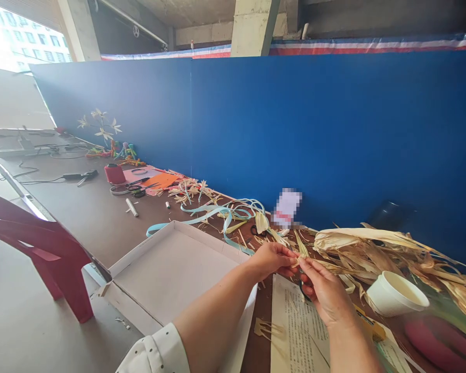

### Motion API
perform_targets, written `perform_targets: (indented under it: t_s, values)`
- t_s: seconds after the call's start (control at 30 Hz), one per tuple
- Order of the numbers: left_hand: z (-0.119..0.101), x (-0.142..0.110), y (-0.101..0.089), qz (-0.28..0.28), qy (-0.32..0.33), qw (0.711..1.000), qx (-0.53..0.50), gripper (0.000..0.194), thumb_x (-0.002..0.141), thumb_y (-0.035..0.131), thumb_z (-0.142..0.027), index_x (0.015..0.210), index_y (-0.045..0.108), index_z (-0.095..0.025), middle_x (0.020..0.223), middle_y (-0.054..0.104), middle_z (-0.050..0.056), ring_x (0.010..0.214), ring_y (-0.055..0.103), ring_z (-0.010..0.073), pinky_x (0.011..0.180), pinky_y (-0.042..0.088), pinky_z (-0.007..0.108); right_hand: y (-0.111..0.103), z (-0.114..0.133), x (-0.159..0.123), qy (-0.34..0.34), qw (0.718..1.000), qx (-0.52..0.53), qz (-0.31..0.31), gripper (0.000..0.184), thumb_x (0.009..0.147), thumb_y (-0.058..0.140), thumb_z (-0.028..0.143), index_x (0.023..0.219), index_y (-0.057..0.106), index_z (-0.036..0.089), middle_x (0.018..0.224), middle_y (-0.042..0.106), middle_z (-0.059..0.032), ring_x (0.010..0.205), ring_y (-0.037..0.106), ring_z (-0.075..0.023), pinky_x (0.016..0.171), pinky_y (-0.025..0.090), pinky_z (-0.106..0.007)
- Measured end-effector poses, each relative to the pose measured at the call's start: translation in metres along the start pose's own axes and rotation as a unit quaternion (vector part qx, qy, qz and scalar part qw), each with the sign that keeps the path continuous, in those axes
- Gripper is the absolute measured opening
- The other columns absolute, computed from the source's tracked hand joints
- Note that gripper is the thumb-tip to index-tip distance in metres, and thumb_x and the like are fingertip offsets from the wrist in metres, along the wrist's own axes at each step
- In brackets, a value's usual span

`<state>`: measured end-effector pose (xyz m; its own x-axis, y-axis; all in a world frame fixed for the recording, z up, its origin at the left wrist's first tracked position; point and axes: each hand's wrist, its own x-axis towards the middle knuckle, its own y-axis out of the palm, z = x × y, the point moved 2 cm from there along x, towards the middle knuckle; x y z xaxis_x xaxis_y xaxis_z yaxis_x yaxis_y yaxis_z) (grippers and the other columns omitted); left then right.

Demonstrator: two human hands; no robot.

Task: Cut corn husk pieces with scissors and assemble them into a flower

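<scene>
My left hand [272, 260] and my right hand [325, 291] meet over the table, their fingertips pinched together on a small pale piece of corn husk [296, 262]. Fingers cover most of that piece. A dark loop [303, 291], apparently a scissors handle, shows beneath the right fingers; its blades are hidden. Just beyond the hands, a greenish husk strip [302, 244] lies among the scraps. Below them is a printed sheet [301, 324], with a pronged pale husk cutting [267, 329] at its left edge.
An open white box [178, 274] lies left of my arms. Dried corn husks [373, 246] and a white paper cup [398, 292] are on the right. Light-blue ribbon [205, 210] and a red thread spool [114, 174] lie farther back, before a blue partition [314, 124].
</scene>
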<state>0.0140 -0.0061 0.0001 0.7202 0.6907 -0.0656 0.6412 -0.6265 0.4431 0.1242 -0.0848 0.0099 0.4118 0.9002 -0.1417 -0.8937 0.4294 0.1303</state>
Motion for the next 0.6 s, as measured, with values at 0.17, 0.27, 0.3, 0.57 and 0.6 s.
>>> perform_targets:
  t_s: [0.17,0.27,0.3,0.57,0.6]
  values:
    - [0.0007,0.0011,-0.0012,-0.015,-0.009,1.000,0.010,0.035,0.057,0.079,-0.033,0.072,0.056,-0.011,0.064,0.062,0.002,0.060,0.061,0.0107,0.060,0.049,0.023,0.0025,0.0036,0.0002,0.015,0.996,0.090,-0.013,0.035,0.053,0.084,0.032,0.082,0.071,0.017,0.067,0.057,0.0040,0.051,0.040,-0.0033,0.036,0.027,-0.011]
    - [0.0017,0.0027,-0.0033,-0.037,-0.009,0.999,0.020,0.037,0.056,0.079,-0.036,0.073,0.057,-0.011,0.065,0.062,0.002,0.062,0.060,0.0103,0.061,0.049,0.024,-0.0011,0.0027,0.0020,0.008,0.993,0.107,-0.054,0.039,0.049,0.086,0.032,0.081,0.070,0.016,0.067,0.056,0.0048,0.051,0.041,-0.0028,0.035,0.029,-0.010]
    - [0.0019,0.0030,-0.0040,-0.045,-0.008,0.999,0.024,0.038,0.056,0.079,-0.037,0.073,0.057,-0.011,0.066,0.062,0.001,0.061,0.059,0.0098,0.062,0.049,0.025,-0.0022,0.0018,0.0023,0.007,0.993,0.103,-0.065,0.040,0.048,0.086,0.032,0.082,0.070,0.017,0.067,0.057,0.0048,0.051,0.043,-0.0033,0.036,0.030,-0.010]
    - [0.0022,0.0027,-0.0057,-0.050,0.003,0.998,0.043,0.039,0.054,0.080,-0.040,0.071,0.058,-0.012,0.067,0.061,0.001,0.060,0.057,0.0084,0.060,0.048,0.024,0.0005,-0.0002,0.0000,-0.013,0.997,-0.004,-0.072,0.038,0.051,0.082,0.036,0.081,0.068,0.018,0.060,0.058,0.0036,0.051,0.050,-0.0093,0.041,0.040,-0.017]
    - [0.0023,0.0026,-0.0053,-0.049,0.002,0.998,0.043,0.039,0.054,0.079,-0.040,0.071,0.059,-0.012,0.065,0.061,0.001,0.059,0.057,0.0084,0.060,0.048,0.024,0.0013,0.0003,-0.0002,-0.018,0.997,-0.013,-0.071,0.037,0.052,0.082,0.037,0.080,0.068,0.018,0.060,0.058,0.0035,0.051,0.050,-0.0098,0.041,0.040,-0.018]
